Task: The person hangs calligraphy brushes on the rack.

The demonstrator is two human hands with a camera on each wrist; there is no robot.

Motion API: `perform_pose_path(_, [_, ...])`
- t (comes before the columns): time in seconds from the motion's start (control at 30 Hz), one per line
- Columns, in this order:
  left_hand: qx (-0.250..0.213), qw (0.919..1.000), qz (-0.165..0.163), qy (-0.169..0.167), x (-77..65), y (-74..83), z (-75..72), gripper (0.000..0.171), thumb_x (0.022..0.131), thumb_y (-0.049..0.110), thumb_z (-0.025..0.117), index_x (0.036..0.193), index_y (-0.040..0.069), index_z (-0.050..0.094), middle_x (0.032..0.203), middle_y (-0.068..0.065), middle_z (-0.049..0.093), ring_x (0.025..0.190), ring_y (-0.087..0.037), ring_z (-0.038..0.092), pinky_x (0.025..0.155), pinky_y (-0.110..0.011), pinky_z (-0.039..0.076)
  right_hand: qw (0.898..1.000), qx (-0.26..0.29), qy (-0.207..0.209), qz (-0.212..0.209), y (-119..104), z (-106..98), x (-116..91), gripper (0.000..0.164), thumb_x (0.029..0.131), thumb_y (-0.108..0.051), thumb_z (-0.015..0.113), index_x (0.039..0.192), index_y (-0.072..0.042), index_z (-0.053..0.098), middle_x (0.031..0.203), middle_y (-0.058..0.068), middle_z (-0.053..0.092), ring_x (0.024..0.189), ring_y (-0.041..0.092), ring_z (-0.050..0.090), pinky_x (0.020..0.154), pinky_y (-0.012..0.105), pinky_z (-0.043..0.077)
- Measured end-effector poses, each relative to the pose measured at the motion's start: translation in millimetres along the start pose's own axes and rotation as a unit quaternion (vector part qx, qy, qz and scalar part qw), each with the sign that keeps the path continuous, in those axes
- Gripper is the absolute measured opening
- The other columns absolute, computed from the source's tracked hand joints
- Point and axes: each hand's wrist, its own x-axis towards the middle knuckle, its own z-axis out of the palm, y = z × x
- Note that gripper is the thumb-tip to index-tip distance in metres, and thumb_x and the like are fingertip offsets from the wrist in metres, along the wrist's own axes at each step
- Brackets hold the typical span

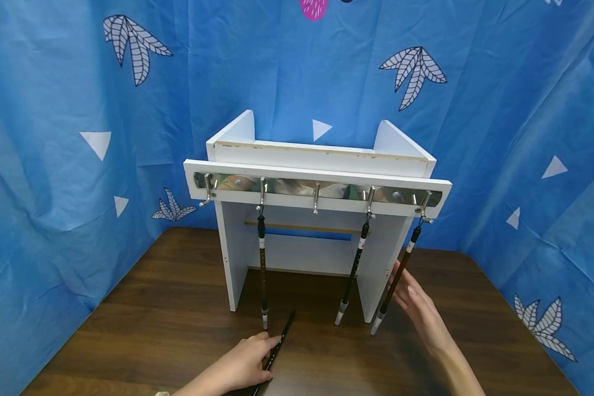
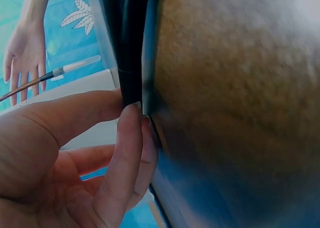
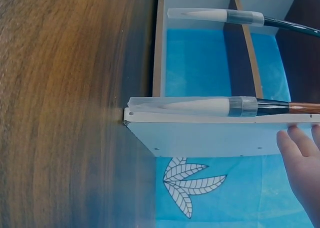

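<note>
My left hand [image 1: 247, 360] pinches a slim black brush [image 1: 274, 349] low over the table, its near end cut off by the frame edge. In the left wrist view, thumb and fingers meet on the black brush [image 2: 132, 62]. My right hand [image 1: 421, 313] is beside a hanging brown-handled brush [image 1: 396, 280], fingers extended near the rack's right side panel. That brush's clear cap [image 3: 180, 105] shows in the right wrist view. Two other capped brushes hang point down: a dark one [image 1: 358, 258] and one farther left [image 1: 263, 264].
A white rack [image 1: 322, 170] stands on the brown wooden table [image 1: 143, 319]. Its front rail carries several metal hooks; the leftmost hook [image 1: 207, 190] and the middle hook [image 1: 316, 198] are bare. A blue patterned curtain [image 1: 287, 71] hangs behind and at both sides.
</note>
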Motion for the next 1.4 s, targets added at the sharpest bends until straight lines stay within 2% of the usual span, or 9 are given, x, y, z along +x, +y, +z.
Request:
perform_pose_path(0.23, [-0.008, 0.9999, 0.010, 0.000, -3.9, 0.9, -0.6, 0.055, 0.070, 0.008, 0.072, 0.119, -0.003, 0.053, 0.078, 0.006, 0.048, 0.049, 0.002, 0.041, 0.044, -0.014, 0.040, 1.000, 0.000, -0.003, 0.001, 0.8, -1.0, -0.2, 0.045, 0.098, -0.010, 0.010, 0.142, -0.002, 0.000, 0.149, 0.005, 0.003, 0.127, 0.000, 0.025, 0.096, 0.013, 0.029])
perform_pose_path(0.43, [-0.001, 1.0000, 0.008, -0.005, -3.5, 1.1, 0.0, 0.055, 0.069, 0.008, 0.072, 0.120, -0.001, 0.053, 0.076, 0.009, 0.047, 0.052, 0.002, 0.042, 0.047, -0.015, 0.040, 1.000, 0.003, -0.005, 0.015, 1.3, -1.7, -0.8, 0.046, 0.099, -0.011, 0.010, 0.143, -0.007, 0.000, 0.149, 0.002, 0.001, 0.127, -0.001, 0.023, 0.097, 0.013, 0.028])
perform_pose_path(0.83, [0.007, 0.9998, 0.018, -0.010, -4.1, 2.3, 0.4, 0.055, 0.069, 0.009, 0.072, 0.120, 0.002, 0.054, 0.069, 0.012, 0.043, 0.059, 0.000, 0.039, 0.053, -0.017, 0.039, 1.000, 0.004, -0.010, 0.007, 3.5, -3.7, -0.8, 0.046, 0.098, -0.009, 0.009, 0.142, -0.005, -0.001, 0.149, 0.002, 0.001, 0.128, 0.002, 0.022, 0.097, 0.013, 0.028])
perform_pose_path(1.07, [0.013, 0.9994, 0.029, -0.016, -6.1, 4.3, -1.6, 0.053, 0.068, 0.003, 0.068, 0.119, 0.004, 0.054, 0.060, 0.013, 0.044, 0.060, 0.000, 0.039, 0.059, -0.020, 0.040, 1.000, 0.010, -0.016, -0.005, 3.7, -3.2, -1.1, 0.045, 0.098, -0.009, 0.008, 0.142, -0.004, 0.000, 0.149, 0.002, 0.002, 0.128, 0.002, 0.023, 0.097, 0.014, 0.028])
perform_pose_path(1.17, [0.004, 0.9993, 0.035, -0.016, -6.7, 3.9, -1.7, 0.053, 0.066, 0.000, 0.066, 0.118, 0.004, 0.054, 0.058, 0.013, 0.045, 0.058, 0.000, 0.039, 0.061, -0.020, 0.040, 1.000, 0.009, -0.017, -0.008, 3.9, -3.5, -1.2, 0.045, 0.098, -0.009, 0.008, 0.142, -0.005, 0.000, 0.149, 0.002, 0.002, 0.128, 0.002, 0.023, 0.097, 0.013, 0.028])
perform_pose_path(1.4, [-0.041, 0.9983, 0.040, -0.009, -10.0, 0.2, -2.2, 0.054, 0.065, -0.004, 0.063, 0.117, 0.007, 0.052, 0.059, 0.013, 0.046, 0.050, 0.003, 0.040, 0.051, -0.015, 0.038, 1.000, 0.014, -0.012, 0.002, 3.6, -3.6, -0.9, 0.045, 0.098, -0.009, 0.009, 0.142, -0.005, 0.000, 0.149, 0.002, 0.002, 0.128, 0.002, 0.024, 0.098, 0.014, 0.028])
